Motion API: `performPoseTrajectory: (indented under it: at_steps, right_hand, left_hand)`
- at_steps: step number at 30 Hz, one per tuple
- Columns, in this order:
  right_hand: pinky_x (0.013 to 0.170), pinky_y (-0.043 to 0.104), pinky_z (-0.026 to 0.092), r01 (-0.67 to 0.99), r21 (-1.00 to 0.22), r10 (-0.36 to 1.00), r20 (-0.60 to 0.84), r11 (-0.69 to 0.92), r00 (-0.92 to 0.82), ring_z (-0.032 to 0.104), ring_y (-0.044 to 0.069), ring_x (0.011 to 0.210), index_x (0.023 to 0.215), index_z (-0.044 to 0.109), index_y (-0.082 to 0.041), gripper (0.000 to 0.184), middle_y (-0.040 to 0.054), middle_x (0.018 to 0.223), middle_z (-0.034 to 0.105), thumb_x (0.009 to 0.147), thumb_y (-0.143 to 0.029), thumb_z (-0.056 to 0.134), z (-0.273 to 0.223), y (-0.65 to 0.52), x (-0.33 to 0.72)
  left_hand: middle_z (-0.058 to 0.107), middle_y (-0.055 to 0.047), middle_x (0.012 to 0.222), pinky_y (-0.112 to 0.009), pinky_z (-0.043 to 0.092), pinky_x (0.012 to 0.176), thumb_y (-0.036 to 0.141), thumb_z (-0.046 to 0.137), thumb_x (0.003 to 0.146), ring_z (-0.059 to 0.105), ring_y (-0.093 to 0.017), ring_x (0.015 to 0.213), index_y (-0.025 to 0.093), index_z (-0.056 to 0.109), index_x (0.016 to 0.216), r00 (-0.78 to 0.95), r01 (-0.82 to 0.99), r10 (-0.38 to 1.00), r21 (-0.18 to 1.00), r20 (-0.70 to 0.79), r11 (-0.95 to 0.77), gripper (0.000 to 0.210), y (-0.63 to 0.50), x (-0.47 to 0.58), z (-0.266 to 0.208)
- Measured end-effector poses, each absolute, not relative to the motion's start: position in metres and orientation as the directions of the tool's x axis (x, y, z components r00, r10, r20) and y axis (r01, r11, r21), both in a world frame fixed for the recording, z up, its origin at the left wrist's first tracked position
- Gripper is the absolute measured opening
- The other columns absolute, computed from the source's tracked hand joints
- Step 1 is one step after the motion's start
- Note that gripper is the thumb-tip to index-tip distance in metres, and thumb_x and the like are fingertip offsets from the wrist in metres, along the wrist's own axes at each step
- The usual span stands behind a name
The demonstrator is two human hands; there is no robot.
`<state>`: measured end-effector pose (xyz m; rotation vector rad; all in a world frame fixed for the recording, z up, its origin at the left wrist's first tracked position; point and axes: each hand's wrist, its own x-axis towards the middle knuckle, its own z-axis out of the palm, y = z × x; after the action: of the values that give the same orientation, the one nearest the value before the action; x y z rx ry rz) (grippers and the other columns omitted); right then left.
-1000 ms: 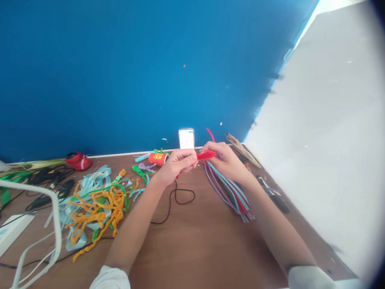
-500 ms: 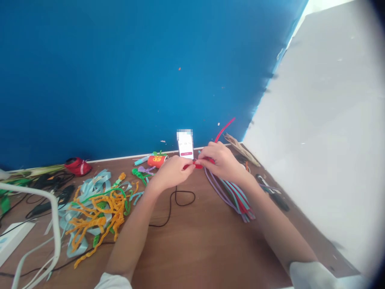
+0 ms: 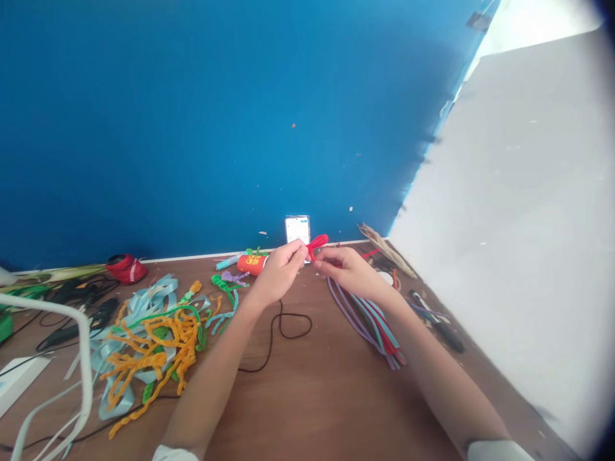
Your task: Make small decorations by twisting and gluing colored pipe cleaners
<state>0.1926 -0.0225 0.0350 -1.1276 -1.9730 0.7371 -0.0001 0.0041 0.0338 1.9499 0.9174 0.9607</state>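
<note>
Between my two hands is a red pipe cleaner [image 3: 318, 242], bent into a loop that sticks up above my fingertips. My left hand [image 3: 283, 266] pinches the base of the loop from the left. From the right, the thumb and fingers of my right hand [image 3: 348, 269] close on the lower part of the same red piece; its far end shows past my knuckles. Under my right wrist lies a bundle of purple, light blue and red pipe cleaners [image 3: 372, 320]. A lit phone [image 3: 298, 229] leans upright against the wall just behind my hands.
Left on the brown table [image 3: 307, 410] lies a tangle of orange pipe cleaners [image 3: 177, 336] and light blue ribbon [image 3: 118, 397]. An orange-red can [image 3: 250, 264] lies near my left hand. A black cable [image 3: 271, 342] curls in front. A dark-handled tool [image 3: 446, 333] is at right.
The red pipe cleaner's long end no longer stands up behind my right hand. A red loop now rises between my fingertips, and my left hand has turned more upright.
</note>
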Motion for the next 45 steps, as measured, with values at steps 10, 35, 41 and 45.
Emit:
performPoseTrajectory:
  at_steps: [10, 35, 41, 45]
  right_hand:
    - [0.066, 0.027, 0.034, 0.696, -0.590, 0.912, 0.281, 0.409, -0.297, 0.057, 0.015, 0.069, 0.077, 0.069, -0.020, 0.025, 0.0023, 0.073, 0.067, 0.094, -0.029, 0.053, 0.026, -0.020, 0.197]
    - [0.061, 0.029, 0.034, 0.517, -0.785, 0.940, 0.267, 0.340, -0.213, 0.049, 0.013, 0.063, 0.068, 0.062, -0.018, 0.031, 0.0009, 0.065, 0.060, 0.092, -0.037, 0.055, 0.039, -0.027, 0.199]
    - [0.060, 0.029, 0.028, 0.643, -0.651, 0.915, 0.308, 0.403, -0.262, 0.043, 0.012, 0.061, 0.067, 0.056, -0.019, 0.026, -0.0016, 0.063, 0.053, 0.091, -0.025, 0.048, 0.043, -0.037, 0.184]
    - [0.057, 0.030, 0.025, 0.665, -0.637, 0.918, 0.215, 0.390, -0.332, 0.036, 0.011, 0.056, 0.058, 0.044, -0.019, 0.030, -0.0035, 0.055, 0.041, 0.087, -0.024, 0.051, 0.044, -0.038, 0.186]
  left_hand:
    - [0.042, 0.004, 0.067, -0.025, 0.025, 0.058, 0.040, 0.042, 0.100, 0.035, -0.009, 0.061, 0.016, 0.053, 0.077, 0.657, 0.282, 0.720, 0.813, 0.224, -0.510, 0.035, -0.002, -0.006, 0.045]
    - [0.065, -0.002, 0.075, -0.027, 0.033, 0.063, 0.029, 0.043, 0.094, 0.051, -0.015, 0.066, 0.019, 0.066, 0.080, 0.770, 0.522, 0.638, 0.598, -0.024, -0.608, 0.029, 0.000, -0.006, 0.036]
    - [0.062, -0.004, 0.072, -0.029, 0.030, 0.064, 0.028, 0.042, 0.094, 0.050, -0.016, 0.066, 0.018, 0.057, 0.071, 0.597, 0.616, 0.793, 0.565, 0.121, -0.549, 0.029, 0.013, 0.000, 0.015]
    - [0.047, 0.002, 0.065, -0.025, 0.027, 0.059, 0.035, 0.040, 0.097, 0.040, -0.012, 0.062, 0.019, 0.046, 0.073, 0.528, 0.466, 0.835, 0.769, 0.155, -0.438, 0.030, 0.019, 0.003, 0.016]
